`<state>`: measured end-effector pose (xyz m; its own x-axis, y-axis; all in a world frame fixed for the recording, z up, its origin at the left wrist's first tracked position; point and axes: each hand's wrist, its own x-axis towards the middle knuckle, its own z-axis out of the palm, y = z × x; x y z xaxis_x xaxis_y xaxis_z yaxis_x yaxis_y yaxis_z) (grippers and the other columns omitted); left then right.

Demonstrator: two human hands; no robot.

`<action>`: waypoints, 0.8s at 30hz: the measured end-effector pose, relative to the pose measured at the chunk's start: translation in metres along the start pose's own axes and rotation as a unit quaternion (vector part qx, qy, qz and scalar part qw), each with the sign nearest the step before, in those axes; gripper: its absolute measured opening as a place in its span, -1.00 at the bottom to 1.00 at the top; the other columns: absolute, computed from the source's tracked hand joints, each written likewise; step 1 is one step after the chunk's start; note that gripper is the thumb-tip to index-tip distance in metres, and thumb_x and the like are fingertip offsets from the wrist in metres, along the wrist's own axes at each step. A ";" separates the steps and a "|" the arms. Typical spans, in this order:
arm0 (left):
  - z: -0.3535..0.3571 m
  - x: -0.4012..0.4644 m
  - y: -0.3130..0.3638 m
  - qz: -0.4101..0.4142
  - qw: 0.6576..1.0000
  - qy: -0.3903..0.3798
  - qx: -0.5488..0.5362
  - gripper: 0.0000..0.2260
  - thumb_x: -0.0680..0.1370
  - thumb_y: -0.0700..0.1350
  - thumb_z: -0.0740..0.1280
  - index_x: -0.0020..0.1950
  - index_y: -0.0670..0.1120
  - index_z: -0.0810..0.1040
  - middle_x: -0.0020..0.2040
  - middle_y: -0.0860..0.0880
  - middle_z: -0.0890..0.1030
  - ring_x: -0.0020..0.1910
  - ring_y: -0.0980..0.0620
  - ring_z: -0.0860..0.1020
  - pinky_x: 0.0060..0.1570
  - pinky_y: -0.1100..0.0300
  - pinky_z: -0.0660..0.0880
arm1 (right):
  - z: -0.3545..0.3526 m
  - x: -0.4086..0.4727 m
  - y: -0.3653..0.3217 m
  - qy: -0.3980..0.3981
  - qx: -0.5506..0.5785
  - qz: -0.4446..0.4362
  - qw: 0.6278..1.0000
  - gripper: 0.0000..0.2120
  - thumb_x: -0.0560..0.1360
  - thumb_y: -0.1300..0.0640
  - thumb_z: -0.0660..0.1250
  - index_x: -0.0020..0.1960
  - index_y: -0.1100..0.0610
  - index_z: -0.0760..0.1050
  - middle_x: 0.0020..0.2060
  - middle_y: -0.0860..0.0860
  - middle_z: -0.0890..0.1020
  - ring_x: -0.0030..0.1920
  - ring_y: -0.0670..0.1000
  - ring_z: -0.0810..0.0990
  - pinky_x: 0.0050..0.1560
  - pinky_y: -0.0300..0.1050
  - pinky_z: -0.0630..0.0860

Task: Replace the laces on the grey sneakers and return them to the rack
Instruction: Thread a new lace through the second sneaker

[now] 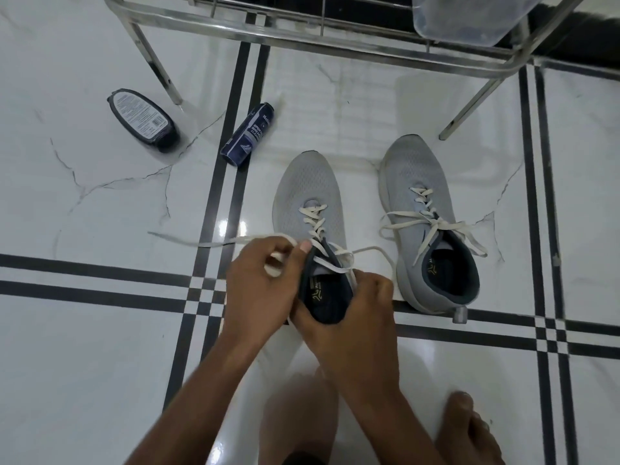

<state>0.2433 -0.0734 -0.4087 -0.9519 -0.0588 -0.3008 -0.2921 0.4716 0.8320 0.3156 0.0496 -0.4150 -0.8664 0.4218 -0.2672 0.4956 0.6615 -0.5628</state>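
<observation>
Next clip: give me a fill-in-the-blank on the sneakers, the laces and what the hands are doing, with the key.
1. The left hand pinches a white ____ .
2. The right hand grips the ____ of the left sneaker.
3. The right sneaker rests on the floor, touched by ____ hand.
4. The blue can lies on its ____ near the rack.

Missing words: lace; heel; neither; side
</observation>
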 end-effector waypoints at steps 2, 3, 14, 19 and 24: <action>0.001 0.012 0.004 0.024 0.998 0.032 -0.052 -0.84 0.67 -0.02 0.45 -0.08 -0.02 0.71 -0.15 0.11 0.73 -0.09 0.15 0.71 -0.02 0.20 0.64 | 0.000 0.000 0.000 -0.003 -0.008 0.004 1.000 -0.14 0.30 -0.53 0.44 0.36 0.02 0.41 0.17 -0.10 0.39 0.14 -0.05 0.52 0.04 -0.13 0.66; -0.003 0.018 0.004 0.021 0.992 0.070 -0.101 -0.83 0.69 -0.07 0.42 -0.04 -0.09 0.71 -0.12 0.07 0.75 -0.10 0.12 0.74 -0.03 0.19 0.67 | 0.001 -0.001 0.000 -0.002 -0.005 0.006 1.000 -0.17 0.32 -0.51 0.43 0.36 0.02 0.42 0.15 -0.10 0.40 0.13 -0.05 0.51 0.05 -0.12 0.64; -0.014 0.006 -0.010 -0.060 0.996 -0.011 -0.061 -0.72 0.65 0.23 0.36 0.00 0.07 0.73 -0.07 0.18 0.75 -0.04 0.20 0.71 -0.09 0.30 0.60 | -0.013 -0.006 -0.010 0.066 0.072 0.049 0.994 -0.34 0.31 -0.52 0.51 0.08 -0.05 0.41 0.08 -0.18 0.44 -0.06 -0.17 0.47 -0.15 -0.41 0.40; -0.005 0.004 -0.019 0.039 0.998 0.026 -0.042 -0.85 0.66 -0.03 0.44 -0.06 -0.03 0.72 -0.11 0.20 0.73 -0.05 0.19 0.70 -0.09 0.41 0.54 | -0.019 0.007 -0.010 0.045 0.132 0.056 0.989 -0.68 0.52 -0.29 0.47 -0.26 -0.10 0.56 -0.12 -0.17 0.61 -0.07 -0.19 0.61 -0.09 -0.47 0.43; -0.008 0.009 -0.020 0.063 0.998 0.019 -0.014 -0.78 0.67 0.04 0.41 -0.08 -0.05 0.70 -0.15 0.22 0.72 -0.08 0.19 0.70 -0.14 0.43 0.51 | -0.012 0.034 -0.011 0.013 0.183 0.094 0.978 -0.68 0.52 -0.35 0.46 -0.05 -0.10 0.64 -0.05 -0.14 0.70 -0.12 -0.18 0.67 -0.11 -0.24 0.62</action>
<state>0.2397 -0.0902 -0.4245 -0.9840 -0.0337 -0.1752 -0.1713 0.4523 0.8752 0.2811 0.0643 -0.4087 -0.7576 0.5334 -0.3761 0.5874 0.3060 -0.7492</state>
